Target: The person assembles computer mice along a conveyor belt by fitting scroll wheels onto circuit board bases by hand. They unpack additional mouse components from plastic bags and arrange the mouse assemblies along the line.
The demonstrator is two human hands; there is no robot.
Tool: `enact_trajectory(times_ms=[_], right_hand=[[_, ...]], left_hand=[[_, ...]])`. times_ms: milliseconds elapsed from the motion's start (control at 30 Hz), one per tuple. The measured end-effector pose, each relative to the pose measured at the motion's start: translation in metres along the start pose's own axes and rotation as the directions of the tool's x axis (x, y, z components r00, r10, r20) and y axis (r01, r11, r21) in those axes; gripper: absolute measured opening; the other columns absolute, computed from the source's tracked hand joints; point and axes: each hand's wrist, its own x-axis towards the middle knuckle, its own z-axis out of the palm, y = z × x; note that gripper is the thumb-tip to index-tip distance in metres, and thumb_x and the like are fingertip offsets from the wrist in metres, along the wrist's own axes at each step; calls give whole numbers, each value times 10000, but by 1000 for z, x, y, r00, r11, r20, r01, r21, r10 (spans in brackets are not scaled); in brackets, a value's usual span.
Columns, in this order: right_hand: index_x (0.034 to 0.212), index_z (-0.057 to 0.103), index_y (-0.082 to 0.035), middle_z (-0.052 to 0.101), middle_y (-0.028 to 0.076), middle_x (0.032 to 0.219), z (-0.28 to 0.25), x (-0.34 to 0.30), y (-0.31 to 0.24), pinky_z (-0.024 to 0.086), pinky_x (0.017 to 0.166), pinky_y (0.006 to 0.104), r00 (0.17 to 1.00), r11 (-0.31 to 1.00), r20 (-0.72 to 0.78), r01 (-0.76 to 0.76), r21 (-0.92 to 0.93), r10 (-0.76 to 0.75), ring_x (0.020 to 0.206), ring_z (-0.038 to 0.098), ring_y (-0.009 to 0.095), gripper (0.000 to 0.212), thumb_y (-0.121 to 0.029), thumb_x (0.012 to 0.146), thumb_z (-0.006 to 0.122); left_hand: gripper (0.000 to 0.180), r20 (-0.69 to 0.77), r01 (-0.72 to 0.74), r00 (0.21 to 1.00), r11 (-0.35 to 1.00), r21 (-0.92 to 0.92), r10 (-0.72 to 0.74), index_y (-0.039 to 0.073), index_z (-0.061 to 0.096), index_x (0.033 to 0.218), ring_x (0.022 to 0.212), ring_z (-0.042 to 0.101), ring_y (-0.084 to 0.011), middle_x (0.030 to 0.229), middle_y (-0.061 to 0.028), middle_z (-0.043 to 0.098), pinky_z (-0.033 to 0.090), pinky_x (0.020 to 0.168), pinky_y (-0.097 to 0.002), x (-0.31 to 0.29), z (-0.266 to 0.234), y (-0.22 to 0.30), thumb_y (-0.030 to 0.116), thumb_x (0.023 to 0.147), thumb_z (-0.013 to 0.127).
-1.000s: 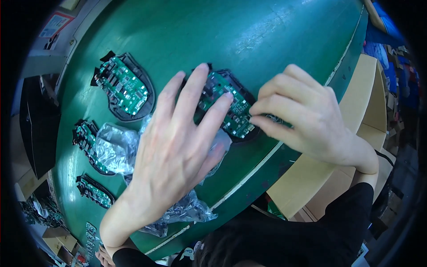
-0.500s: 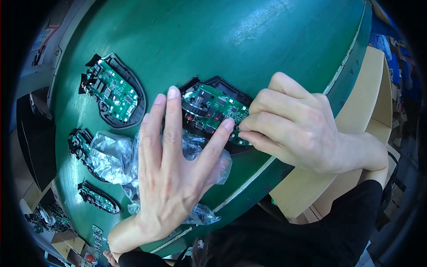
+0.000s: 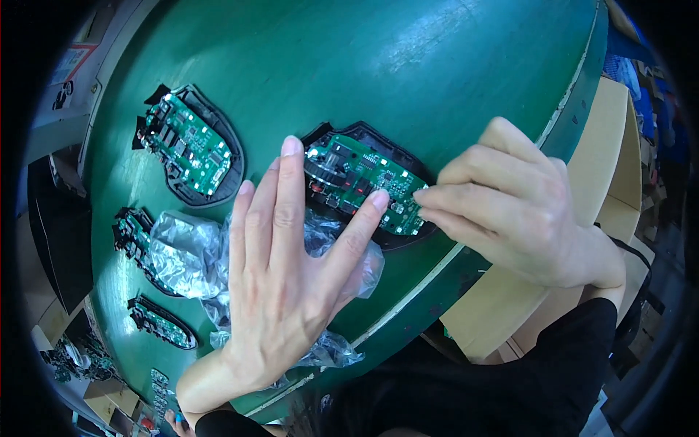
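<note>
A green circuit board (image 3: 378, 175) with a dark scroll wheel sits in a black computer mouse base (image 3: 419, 162) at the middle of the table. My left hand (image 3: 280, 273) is open, its fingers spread. The thumb tip rests on the board, and the index fingertip lies at the left edge of the mouse base. A crumpled clear plastic bag (image 3: 186, 251) lies partly under this hand. At the board's right end, my right hand (image 3: 506, 200) is closed in a pinch, thumb and index finger together. What the pinch holds, if anything, is too small to make out.
Another mouse base with its board (image 3: 193, 149) lies to the left; two more (image 3: 135, 244) (image 3: 162, 324) are nearer. The green table (image 3: 437, 73) ends in a pale edge, beyond which stands an open cardboard box (image 3: 502, 313). Another person's fingers (image 3: 177, 421) show at lower left.
My right hand has shifted a little right, from over the board to its right end, uncovering more of it. The board and its base have moved slightly right. My left hand stays spread.
</note>
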Motion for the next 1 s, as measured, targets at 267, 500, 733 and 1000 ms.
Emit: enact_trajectory(times_ms=[267,500,733,1000], right_hand=[[897,747,-19,671,37,832,13,-10,-20,442,498,245,994,967,-21,100,-234,-108,684,540,173,323,3,584,819],[910,750,-29,667,27,863,5,2,-31,495,523,250,984,933,116,168,-317,-138,717,586,166,341,-37,569,745],[1187,714,-175,632,67,1285,-9,0,-39,522,964,459,958,955,246,204,-213,-150,1082,622,272,543,-220,660,836],[1206,699,-164,671,86,1192,26,85,17,465,973,427,949,876,40,304,-375,-312,1047,640,279,388,-256,834,756]], left_hand=[[691,-43,-19,999,1000,-19,18,256,627,1359,1271,480,-441,1549,-310,312,409,1067,-544,-1,5,-1,182,700,821],[701,-80,-21,997,994,-109,12,254,600,1392,1286,472,-448,1523,-310,336,403,1080,-552,-6,1,-3,212,726,816],[815,-16,100,995,994,43,-100,356,486,1471,1365,383,-460,1540,-269,332,300,1087,-674,-44,-14,0,466,730,807],[757,22,109,994,992,70,-110,307,528,1414,1362,366,-484,1524,-261,351,273,1086,-704,-78,-15,26,559,741,767]])
